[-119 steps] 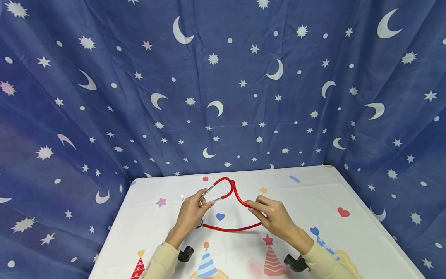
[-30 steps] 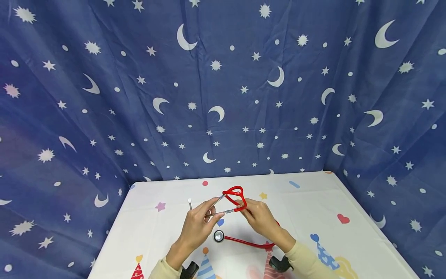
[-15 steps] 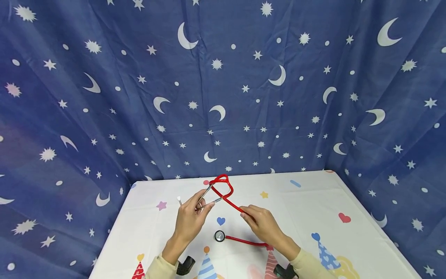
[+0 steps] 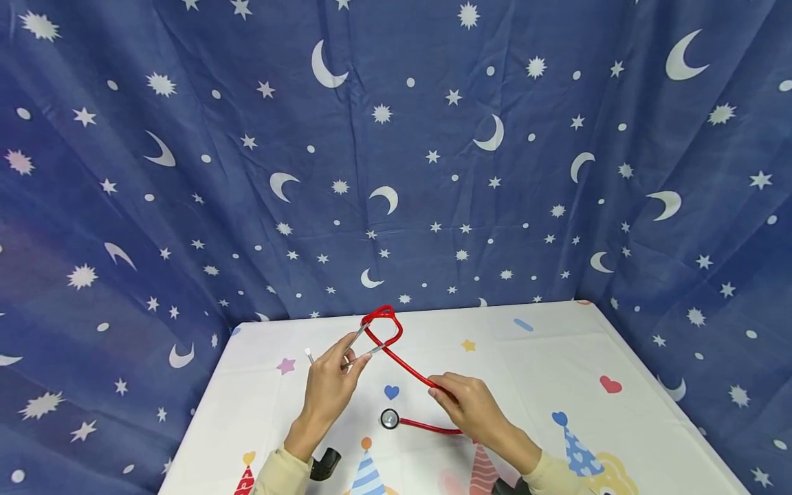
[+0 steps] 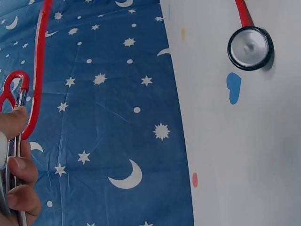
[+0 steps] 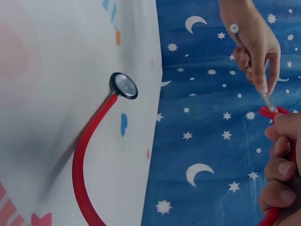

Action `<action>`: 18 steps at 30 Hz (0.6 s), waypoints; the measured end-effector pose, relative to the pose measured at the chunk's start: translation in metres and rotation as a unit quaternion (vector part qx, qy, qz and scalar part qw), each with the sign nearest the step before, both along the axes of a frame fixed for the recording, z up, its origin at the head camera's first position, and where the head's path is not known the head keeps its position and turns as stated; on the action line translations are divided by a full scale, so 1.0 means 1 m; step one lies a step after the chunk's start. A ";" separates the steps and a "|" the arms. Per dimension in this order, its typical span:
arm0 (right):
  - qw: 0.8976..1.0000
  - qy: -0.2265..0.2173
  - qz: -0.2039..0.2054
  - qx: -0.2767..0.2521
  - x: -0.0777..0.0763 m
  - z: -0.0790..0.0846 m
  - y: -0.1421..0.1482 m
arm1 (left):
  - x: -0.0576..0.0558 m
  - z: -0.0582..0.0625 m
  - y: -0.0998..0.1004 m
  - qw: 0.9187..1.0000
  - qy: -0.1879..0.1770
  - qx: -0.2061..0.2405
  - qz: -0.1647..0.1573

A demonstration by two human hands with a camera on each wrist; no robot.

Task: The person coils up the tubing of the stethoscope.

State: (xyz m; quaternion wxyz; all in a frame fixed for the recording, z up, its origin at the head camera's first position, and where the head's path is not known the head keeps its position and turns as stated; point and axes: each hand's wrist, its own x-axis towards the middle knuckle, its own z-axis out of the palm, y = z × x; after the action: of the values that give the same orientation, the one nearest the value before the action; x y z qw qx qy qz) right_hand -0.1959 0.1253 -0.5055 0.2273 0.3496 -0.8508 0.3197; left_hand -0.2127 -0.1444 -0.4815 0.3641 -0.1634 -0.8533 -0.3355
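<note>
A stethoscope with red tubing [image 4: 411,370] spans both hands above the table. My left hand [image 4: 331,378] pinches its metal ear tubes [image 4: 357,335] between thumb and fingers, a white eartip [image 4: 308,351] sticking out behind the knuckles. Curled around the tubing further right is my right hand [image 4: 473,405]; its fingers [image 6: 282,168] wrap it in the right wrist view. Between the hands, the tubing crosses one ear tube and bends back in a small loop at the fork. The round chestpiece [image 4: 390,419] is low over the table, its tube running right behind the right hand.
A white table cover [image 4: 544,344] printed with hearts, stars and party hats lies under the hands. Behind it hangs a blue curtain [image 4: 396,172] with moons and stars. Black wrist camera mounts [image 4: 324,465] sit near the cream sleeves.
The tubing, earlier hanging free from the fork, now loops over the ear tubes. My right hand came up to the fork, then drew back right and down; the left shifted left. The chestpiece shifted right.
</note>
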 end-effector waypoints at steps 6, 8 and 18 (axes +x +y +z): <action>0.999 0.031 0.023 -0.016 0.007 0.008 0.001 | -0.001 -0.001 0.001 1.000 0.003 -0.019 0.011; 0.998 0.043 0.027 -0.021 0.010 0.012 0.001 | -0.001 -0.001 0.002 1.000 0.005 -0.025 0.011; 0.996 0.085 0.030 -0.020 0.012 0.041 0.006 | 0.004 -0.002 0.010 0.996 0.003 -0.086 -0.005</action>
State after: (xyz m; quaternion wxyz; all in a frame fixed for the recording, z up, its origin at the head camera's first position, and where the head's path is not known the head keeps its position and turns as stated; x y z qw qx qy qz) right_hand -0.1838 0.1315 -0.4644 0.2961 0.3961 -0.8109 0.3128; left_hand -0.2087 -0.1340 -0.4832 0.3499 -0.1993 -0.8769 -0.2625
